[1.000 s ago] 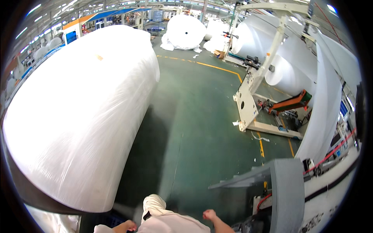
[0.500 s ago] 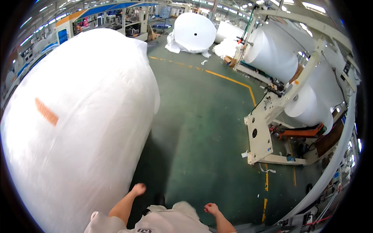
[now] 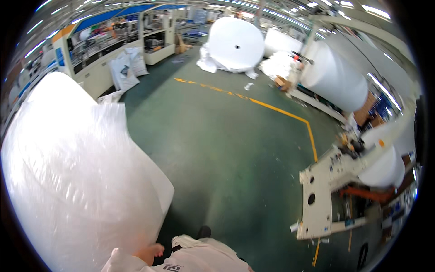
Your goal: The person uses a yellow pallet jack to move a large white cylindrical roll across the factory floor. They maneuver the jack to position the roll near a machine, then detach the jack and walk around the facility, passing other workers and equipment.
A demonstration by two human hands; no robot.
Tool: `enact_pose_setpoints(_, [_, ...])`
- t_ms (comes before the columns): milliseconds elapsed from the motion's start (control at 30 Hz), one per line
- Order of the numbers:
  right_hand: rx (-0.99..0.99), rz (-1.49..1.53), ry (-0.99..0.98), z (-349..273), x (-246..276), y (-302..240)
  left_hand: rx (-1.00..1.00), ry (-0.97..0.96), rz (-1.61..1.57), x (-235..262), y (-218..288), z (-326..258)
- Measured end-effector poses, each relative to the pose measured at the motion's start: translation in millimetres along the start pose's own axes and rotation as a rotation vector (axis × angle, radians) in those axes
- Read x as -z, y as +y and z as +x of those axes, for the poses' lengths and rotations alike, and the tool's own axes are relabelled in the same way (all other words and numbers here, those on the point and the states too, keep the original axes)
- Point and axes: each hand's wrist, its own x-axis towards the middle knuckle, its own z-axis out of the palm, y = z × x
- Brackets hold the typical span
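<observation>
My left hand [image 3: 157,250] is low in the head view, its fingers loosely curled with nothing seen in them. It hangs beside a huge white roll [image 3: 86,167] wrapped in shiny clear film that fills the left side. Whether the hand touches the film I cannot tell. A loose flap of wrap stands up at the roll's far end. My right hand is out of sight. Under me, a dark shoe [image 3: 205,231] shows on the green floor.
A big white roll [image 3: 235,43] stands ahead with crumpled wrap at its base. On the right is a cream machine frame [image 3: 316,204] holding white rolls. A yellow line [image 3: 276,109] crosses the green floor [image 3: 217,149]. White sacks [image 3: 124,72] lean against a machine at far left.
I have moved forward along the wrapped roll, whose far end is now nearer. White sacks have come into view beyond it. My left hand has swung back; my right hand has left the view.
</observation>
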Motion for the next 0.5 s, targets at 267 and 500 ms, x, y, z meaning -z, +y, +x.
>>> enact_pose_setpoints(267, [0.434, -0.010, 0.046, 238, 103, -566, -0.057, 0.039, -0.702, 146, 176, -2])
enact_pose_setpoints(500, [0.660, 0.047, -0.265, 310, 79, -923, -0.298, 0.354, -1.109, 465, 494, -18])
